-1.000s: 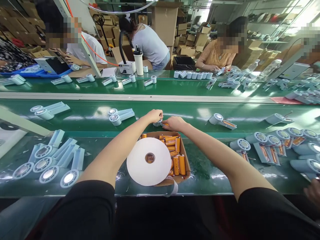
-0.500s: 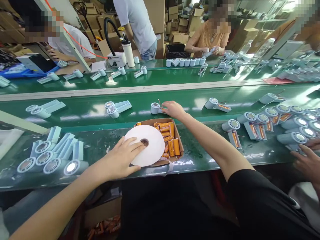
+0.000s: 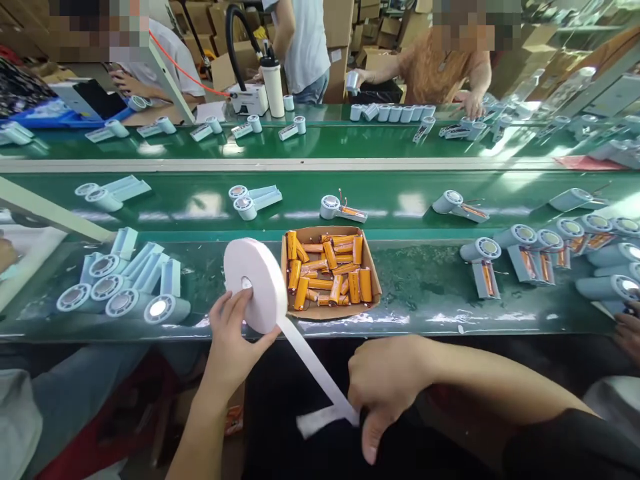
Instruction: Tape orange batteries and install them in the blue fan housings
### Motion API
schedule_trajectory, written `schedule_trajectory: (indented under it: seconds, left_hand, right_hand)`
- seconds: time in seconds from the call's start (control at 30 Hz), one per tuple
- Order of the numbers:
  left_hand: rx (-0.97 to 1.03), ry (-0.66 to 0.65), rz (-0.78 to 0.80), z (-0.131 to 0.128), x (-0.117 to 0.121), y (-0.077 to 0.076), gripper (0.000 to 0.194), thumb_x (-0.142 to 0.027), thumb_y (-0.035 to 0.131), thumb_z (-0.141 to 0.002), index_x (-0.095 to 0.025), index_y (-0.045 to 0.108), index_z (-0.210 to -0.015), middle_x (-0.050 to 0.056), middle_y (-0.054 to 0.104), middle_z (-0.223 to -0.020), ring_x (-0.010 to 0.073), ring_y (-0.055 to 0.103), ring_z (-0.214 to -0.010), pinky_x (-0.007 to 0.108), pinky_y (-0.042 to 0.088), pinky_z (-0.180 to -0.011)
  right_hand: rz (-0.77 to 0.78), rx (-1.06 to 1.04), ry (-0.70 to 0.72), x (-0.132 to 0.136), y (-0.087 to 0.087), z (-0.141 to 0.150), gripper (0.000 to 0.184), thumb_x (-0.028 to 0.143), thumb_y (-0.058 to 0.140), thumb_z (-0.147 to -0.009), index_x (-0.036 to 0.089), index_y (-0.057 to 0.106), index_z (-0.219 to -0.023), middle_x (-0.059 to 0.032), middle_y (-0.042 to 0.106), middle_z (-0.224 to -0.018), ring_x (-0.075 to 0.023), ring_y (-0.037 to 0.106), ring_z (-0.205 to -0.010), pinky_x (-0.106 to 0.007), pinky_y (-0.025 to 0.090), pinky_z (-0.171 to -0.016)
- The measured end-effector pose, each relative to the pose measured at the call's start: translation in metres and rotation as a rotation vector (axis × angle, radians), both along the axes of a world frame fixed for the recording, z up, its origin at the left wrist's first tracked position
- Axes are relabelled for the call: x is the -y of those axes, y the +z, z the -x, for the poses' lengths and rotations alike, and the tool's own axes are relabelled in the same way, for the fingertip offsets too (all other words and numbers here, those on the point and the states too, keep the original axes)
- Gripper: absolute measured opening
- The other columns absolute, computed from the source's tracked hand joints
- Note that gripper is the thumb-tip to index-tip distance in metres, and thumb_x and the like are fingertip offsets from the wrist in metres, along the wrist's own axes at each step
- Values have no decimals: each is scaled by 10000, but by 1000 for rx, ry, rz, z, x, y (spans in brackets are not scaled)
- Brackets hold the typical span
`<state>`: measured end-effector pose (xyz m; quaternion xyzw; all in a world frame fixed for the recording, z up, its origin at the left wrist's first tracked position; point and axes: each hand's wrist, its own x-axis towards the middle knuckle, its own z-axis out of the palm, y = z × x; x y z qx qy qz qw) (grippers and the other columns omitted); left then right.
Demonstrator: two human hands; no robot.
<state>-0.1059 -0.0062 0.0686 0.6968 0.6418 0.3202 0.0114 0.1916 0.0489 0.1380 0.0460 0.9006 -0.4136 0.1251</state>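
Observation:
A large roll of white tape (image 3: 255, 283) stands tilted at the bench edge, gripped by my left hand (image 3: 233, 333) with fingers at its core and thumb at its rim. From the roll a strip of tape (image 3: 313, 360) runs down to my right hand (image 3: 387, 380), whose fingers are closed on it; the loose end hangs to the left. Just right of the roll sits a cardboard tray (image 3: 377, 300) of orange wrapped battery packs (image 3: 330, 257). Behind the tray, a light-blue fan housing (image 3: 330, 207) with an orange battery in its handle lies on the green belt.
Several blue housings (image 3: 120, 300) are grouped on the bench at left, and more with batteries (image 3: 485, 250) at right. Other housings (image 3: 245, 207) lie along the belt (image 3: 200, 223). Co-workers (image 3: 445, 60) sit or stand across the line. Another person's hand (image 3: 627, 330) is at far right.
My right hand has left the housing on the belt and come down to hold the tape strip. My left hand has lifted and turned the roll off the tray, uncovering the batteries.

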Motion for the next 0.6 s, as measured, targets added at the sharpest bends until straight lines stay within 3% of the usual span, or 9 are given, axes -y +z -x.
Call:
schedule_trajectory:
  seconds: [0.07,0.13,0.17,0.23,0.3,0.37,0.47,0.53,0.6]
  left_hand:
    - [94,54,20,3,3,-2,758,-426,763,-892,-314,433,-1565,144,546,-1470,381,461,-1437,559,596,-1051]
    - [136,72,0,3,4,-2,753,-427,751,-905,-331,422,-1575,149,519,-1487,381,443,-1461,544,621,-1011]
    - [134,61,-16,2,5,-2,740,-430,745,-913,-336,426,-1574,151,520,-1483,384,440,-1463,547,625,-1002]
    - [96,16,-51,-1,4,-1,706,-444,731,-931,-333,440,-1565,155,545,-1458,395,454,-1445,575,616,-1011]
    - [33,-24,-93,-6,4,0,684,-454,719,-946,-317,448,-1558,158,582,-1425,405,478,-1407,612,595,-1030]
    - [-33,-49,-136,-11,4,1,676,-430,713,-955,-291,447,-1560,162,611,-1400,409,486,-1383,621,578,-1040]
    - [-129,-91,-156,-18,5,3,677,-314,719,-947,-246,449,-1565,164,641,-1382,407,468,-1381,587,556,-1061]
    - [-187,-114,-163,-21,6,6,688,-229,731,-923,-225,465,-1558,156,666,-1361,404,462,-1375,570,531,-1087]
    - [-240,-123,-195,-24,7,11,690,-174,738,-904,-217,489,-1545,145,691,-1333,400,467,-1364,566,499,-1115]
  right_hand:
    - [-198,1,-171,-19,7,-1,315,521,691,-994,247,831,-927,-19,764,-725,-170,645,-608,-275,427,-575]
    - [-436,-75,-394,-47,9,-2,262,330,678,-1010,228,794,-1222,-98,813,-1093,-237,730,-929,-326,537,-792]
    - [-531,-98,-454,-61,7,-2,321,232,682,-985,212,764,-1295,-130,782,-1236,-275,711,-1076,-378,547,-904]
    - [-587,-99,-438,-84,-3,-3,344,119,697,-923,187,778,-1250,-147,757,-1292,-321,660,-1205,-460,526,-1037]
    - [-469,-139,-429,-98,-13,-6,194,130,680,-934,186,805,-1071,-121,787,-1141,-303,676,-1152,-469,532,-1053]
    - [-263,-265,-596,-99,-20,-9,176,220,604,-1004,193,777,-985,-89,779,-1001,-258,710,-1014,-439,575,-985]
    - [140,-527,-938,-85,-19,-12,326,441,514,-1063,206,737,-1096,-74,766,-1007,-226,735,-904,-400,626,-862]
    - [340,-631,-1033,-70,-12,-11,405,555,607,-1007,216,718,-1197,-78,773,-1068,-240,749,-952,-394,637,-866]
    - [373,-624,-1057,-57,-2,-9,438,551,735,-926,214,729,-1206,-80,785,-1076,-255,751,-983,-391,637,-883]
